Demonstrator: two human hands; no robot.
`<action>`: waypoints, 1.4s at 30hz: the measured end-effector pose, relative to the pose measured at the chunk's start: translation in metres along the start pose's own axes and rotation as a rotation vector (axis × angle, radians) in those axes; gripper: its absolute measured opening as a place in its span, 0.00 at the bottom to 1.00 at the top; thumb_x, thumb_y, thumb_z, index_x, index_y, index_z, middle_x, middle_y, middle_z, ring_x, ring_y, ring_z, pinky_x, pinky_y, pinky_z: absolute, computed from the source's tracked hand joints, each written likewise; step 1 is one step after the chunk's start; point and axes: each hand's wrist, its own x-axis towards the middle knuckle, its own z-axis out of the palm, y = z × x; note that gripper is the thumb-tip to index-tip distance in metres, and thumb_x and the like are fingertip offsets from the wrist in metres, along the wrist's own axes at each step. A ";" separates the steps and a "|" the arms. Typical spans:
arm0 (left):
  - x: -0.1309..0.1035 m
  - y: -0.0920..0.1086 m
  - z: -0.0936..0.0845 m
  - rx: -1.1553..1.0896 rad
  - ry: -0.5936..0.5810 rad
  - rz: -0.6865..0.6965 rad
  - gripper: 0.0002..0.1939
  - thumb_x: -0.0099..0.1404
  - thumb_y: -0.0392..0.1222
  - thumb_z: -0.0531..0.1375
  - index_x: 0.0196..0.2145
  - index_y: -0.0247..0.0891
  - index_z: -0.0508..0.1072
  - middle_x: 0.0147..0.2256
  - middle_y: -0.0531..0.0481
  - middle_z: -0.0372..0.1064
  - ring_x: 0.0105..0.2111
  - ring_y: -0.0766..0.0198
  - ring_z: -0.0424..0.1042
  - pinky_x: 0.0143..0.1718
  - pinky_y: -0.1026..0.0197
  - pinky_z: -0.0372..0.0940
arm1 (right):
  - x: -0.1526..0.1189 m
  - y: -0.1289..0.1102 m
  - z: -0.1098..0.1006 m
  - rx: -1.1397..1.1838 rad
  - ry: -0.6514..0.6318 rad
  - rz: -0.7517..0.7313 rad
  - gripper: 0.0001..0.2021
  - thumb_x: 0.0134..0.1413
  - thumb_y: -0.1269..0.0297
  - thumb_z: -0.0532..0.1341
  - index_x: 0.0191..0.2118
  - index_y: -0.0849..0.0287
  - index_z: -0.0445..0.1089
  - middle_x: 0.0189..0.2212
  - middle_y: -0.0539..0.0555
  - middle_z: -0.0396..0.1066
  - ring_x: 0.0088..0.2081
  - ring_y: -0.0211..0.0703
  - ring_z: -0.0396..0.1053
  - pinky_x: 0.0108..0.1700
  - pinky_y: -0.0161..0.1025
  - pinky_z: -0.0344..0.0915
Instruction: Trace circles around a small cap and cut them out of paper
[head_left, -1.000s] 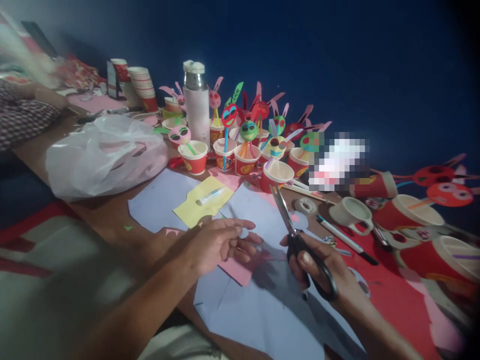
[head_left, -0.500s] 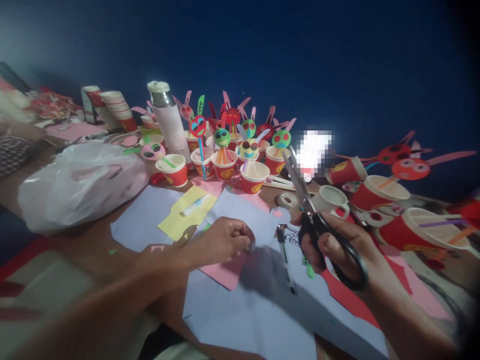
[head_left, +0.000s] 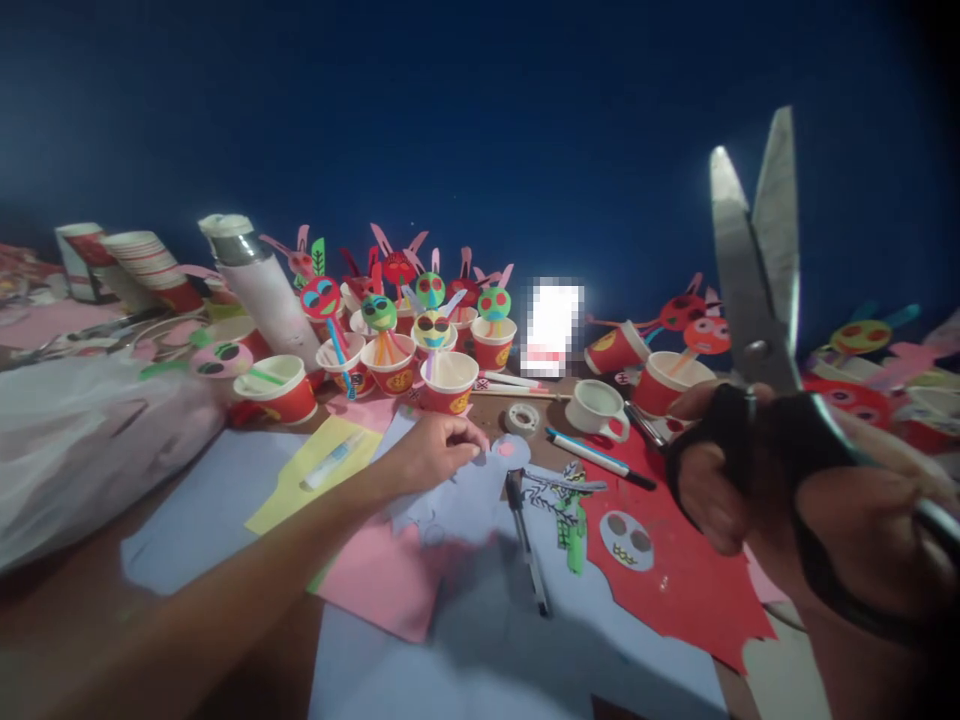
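Note:
My right hand (head_left: 862, 505) is raised close to the camera with its fingers in the black handles of a pair of scissors (head_left: 761, 345). The blades point up and stand apart, with nothing between them. Low over the paper, my left hand (head_left: 431, 450) has its fingers curled into a pinch; whatever they may hold is too small to make out. Just right of its fingertips lies a pale blue paper disc (head_left: 511, 450) with a pink spot. A black-capped pen (head_left: 531, 550) rests on the blue paper (head_left: 637, 640) between the hands, beside green patterned cutouts (head_left: 574, 535).
Cups with paper-faced spoon figures (head_left: 390, 368) line the back, near a flask (head_left: 259, 290) and a bright pixelated patch. A plastic bag (head_left: 97, 440) bulges at left. A mug (head_left: 596, 408), tape roll (head_left: 522, 419), marker (head_left: 600, 458) and red paper (head_left: 675, 590) lie right of centre.
The scissors have come up and nearer the camera, their blades now spread wider. My left hand has shifted slightly left and up in view. The whole scene has slid left as the camera turned.

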 end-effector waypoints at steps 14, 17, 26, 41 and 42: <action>0.059 -0.013 0.033 0.294 0.054 0.081 0.12 0.54 0.33 0.54 0.31 0.36 0.77 0.30 0.45 0.75 0.31 0.59 0.70 0.35 0.59 0.61 | -0.002 -0.019 0.015 0.067 0.067 0.046 0.22 0.42 0.42 0.64 0.38 0.52 0.71 0.14 0.47 0.64 0.15 0.36 0.59 0.16 0.34 0.54; 0.054 -0.006 0.027 0.293 0.036 0.104 0.14 0.57 0.34 0.53 0.35 0.37 0.77 0.33 0.46 0.76 0.34 0.58 0.71 0.38 0.59 0.61 | -0.002 -0.018 0.016 0.060 0.070 0.070 0.22 0.42 0.42 0.64 0.39 0.51 0.72 0.15 0.47 0.64 0.16 0.36 0.59 0.15 0.34 0.55; -0.047 -0.011 -0.022 0.339 0.144 -0.044 0.11 0.59 0.39 0.54 0.32 0.38 0.76 0.32 0.50 0.74 0.30 0.62 0.69 0.34 0.64 0.59 | -0.002 0.000 0.027 -0.020 -0.220 0.040 0.16 0.45 0.48 0.65 0.37 0.50 0.74 0.14 0.49 0.65 0.14 0.36 0.60 0.13 0.32 0.59; -0.100 -0.003 0.003 0.642 0.067 -0.146 0.14 0.59 0.44 0.56 0.44 0.45 0.71 0.40 0.51 0.67 0.37 0.59 0.68 0.33 0.61 0.57 | -0.017 0.020 0.055 -0.232 -0.542 0.205 0.15 0.46 0.61 0.64 0.43 0.50 0.70 0.27 0.49 0.71 0.25 0.40 0.66 0.25 0.33 0.63; -0.100 -0.004 0.003 0.623 0.056 -0.139 0.13 0.59 0.43 0.56 0.43 0.45 0.71 0.39 0.51 0.66 0.37 0.59 0.68 0.33 0.61 0.57 | -0.018 0.021 0.056 -0.235 -0.549 0.202 0.14 0.47 0.61 0.64 0.42 0.50 0.70 0.26 0.49 0.71 0.25 0.39 0.65 0.25 0.33 0.63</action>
